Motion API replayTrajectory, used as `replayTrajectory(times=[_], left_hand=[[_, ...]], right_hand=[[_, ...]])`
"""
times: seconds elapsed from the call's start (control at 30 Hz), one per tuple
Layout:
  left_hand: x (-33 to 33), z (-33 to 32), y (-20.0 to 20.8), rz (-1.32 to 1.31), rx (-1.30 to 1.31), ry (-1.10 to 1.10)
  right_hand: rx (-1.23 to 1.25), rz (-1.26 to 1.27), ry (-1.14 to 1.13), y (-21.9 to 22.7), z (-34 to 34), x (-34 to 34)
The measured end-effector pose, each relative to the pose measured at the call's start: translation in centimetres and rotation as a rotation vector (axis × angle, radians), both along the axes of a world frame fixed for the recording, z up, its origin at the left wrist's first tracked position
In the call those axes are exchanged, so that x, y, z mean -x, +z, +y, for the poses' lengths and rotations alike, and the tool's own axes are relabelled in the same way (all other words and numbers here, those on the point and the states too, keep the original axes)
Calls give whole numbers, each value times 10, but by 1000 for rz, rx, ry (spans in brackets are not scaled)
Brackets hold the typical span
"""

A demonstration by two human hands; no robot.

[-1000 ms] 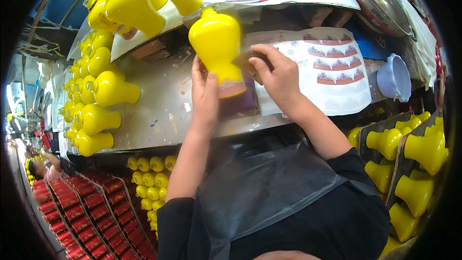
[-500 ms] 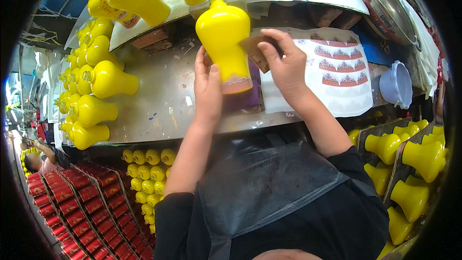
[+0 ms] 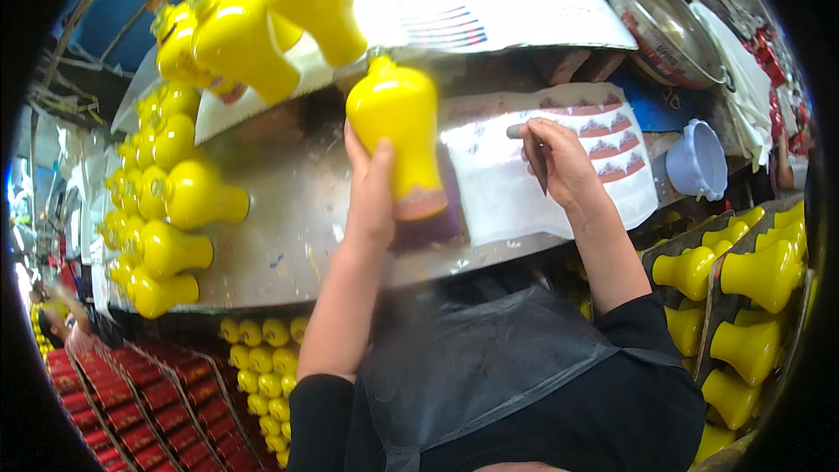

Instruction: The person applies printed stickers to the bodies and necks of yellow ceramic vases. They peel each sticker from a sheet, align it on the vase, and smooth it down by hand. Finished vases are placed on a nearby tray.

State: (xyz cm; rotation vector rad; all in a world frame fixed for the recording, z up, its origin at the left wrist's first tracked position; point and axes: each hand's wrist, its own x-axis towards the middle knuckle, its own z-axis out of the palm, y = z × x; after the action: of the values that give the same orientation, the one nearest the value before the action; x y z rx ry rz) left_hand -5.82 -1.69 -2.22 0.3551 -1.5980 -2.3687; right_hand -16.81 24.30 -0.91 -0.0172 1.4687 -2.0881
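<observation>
My left hand [image 3: 371, 188] holds a glossy yellow vase-shaped bottle [image 3: 393, 118] by its side, over the metal worktable [image 3: 293, 227]. A reddish patterned decal band [image 3: 421, 204] runs round the bottle's lower end. Part of a purple pad [image 3: 450, 210] shows beneath it. Apart from the bottle, my right hand [image 3: 568, 164] grips a thin flat brown scraper [image 3: 536, 162], seen nearly edge-on. Under that hand lies a white decal sheet [image 3: 502, 205] with several rows of reddish patterned strips at its right side.
Yellow bottles [image 3: 203, 192] lie along the table's left end; others [image 3: 316, 0] stand on a raised white board [image 3: 542, 22] with printed sheets. A metal pan [image 3: 673, 31] and pale bucket [image 3: 696, 160] are at right. Racked bottles [image 3: 759, 275] and red stacks [image 3: 175, 411] flank me; a person [image 3: 83, 332] is far left.
My right hand has drawn the scraper away from the bottle, to the right over the decal sheet. The left hand still holds the bottle. The whole view has shifted, so the table appears lower.
</observation>
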Motion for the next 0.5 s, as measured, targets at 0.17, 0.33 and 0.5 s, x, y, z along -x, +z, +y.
replayTrajectory(times=[0.17, 0.33, 0.5], left_hand=[[-3, -1, 1, -2, -62, 5], [-9, 0, -4, -5, -68, 56], [-11, 0, -7, -15, -28, 91]], right_hand=[[-541, 504, -115, 23, -1, 22], [-925, 1401, -266, 32, -20, 51], [-1121, 1462, -344, 49, -20, 98]])
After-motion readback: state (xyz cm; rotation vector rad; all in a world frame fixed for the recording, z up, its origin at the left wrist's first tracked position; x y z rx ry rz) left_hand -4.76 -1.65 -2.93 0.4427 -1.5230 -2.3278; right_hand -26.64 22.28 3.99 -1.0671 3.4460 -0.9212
